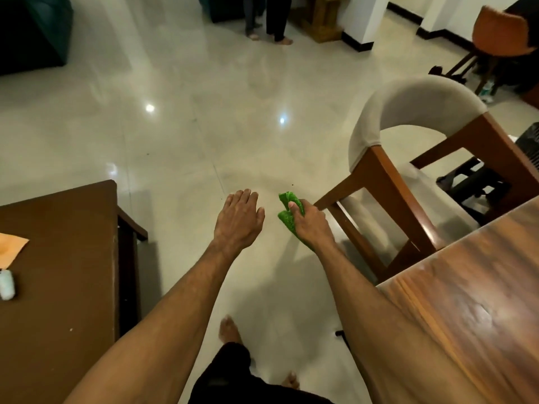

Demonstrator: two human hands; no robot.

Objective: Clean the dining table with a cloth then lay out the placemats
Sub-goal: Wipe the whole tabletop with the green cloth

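Now green cloth (287,212) bunched in right hand (310,221), thumb on top.

Left of the dining table (466,301), a brown side table (67,258) bears an orange sheet (10,249) and pale bottle (7,284).

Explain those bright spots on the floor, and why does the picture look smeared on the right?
Head view: the glossy floor mirrors what are likely ceiling lights as two glare spots. Also in the head view, the dining table and chair at right look motion-blurred, the right hand gripping the green cloth looks sharper, and the arms cast soft shadows on the tiles.
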